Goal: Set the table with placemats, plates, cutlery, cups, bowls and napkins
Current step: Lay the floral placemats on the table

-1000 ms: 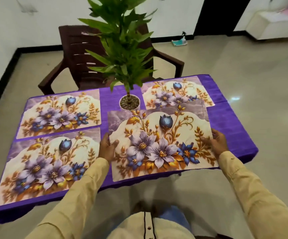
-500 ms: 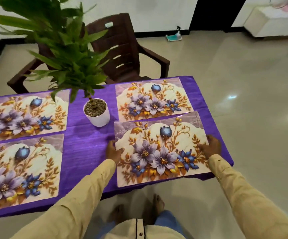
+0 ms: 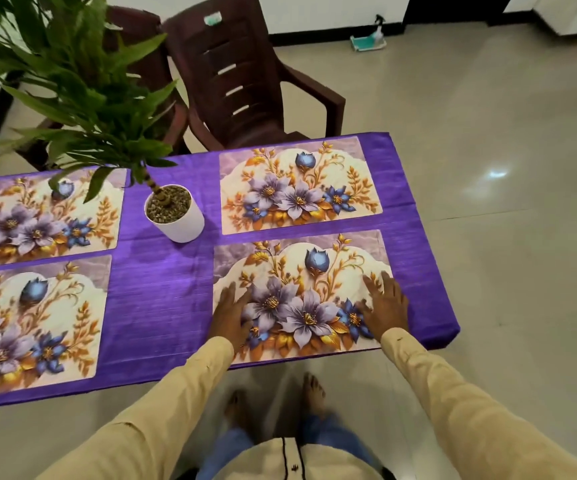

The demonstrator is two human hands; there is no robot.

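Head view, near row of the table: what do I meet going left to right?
First the near-left placemat → left hand → right hand. Both hands lie flat on the near-right placemat.

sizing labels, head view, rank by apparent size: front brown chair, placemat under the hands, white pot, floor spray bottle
1. front brown chair and placemat: look alike, placemat nearer, so unranked
2. white pot
3. spray bottle
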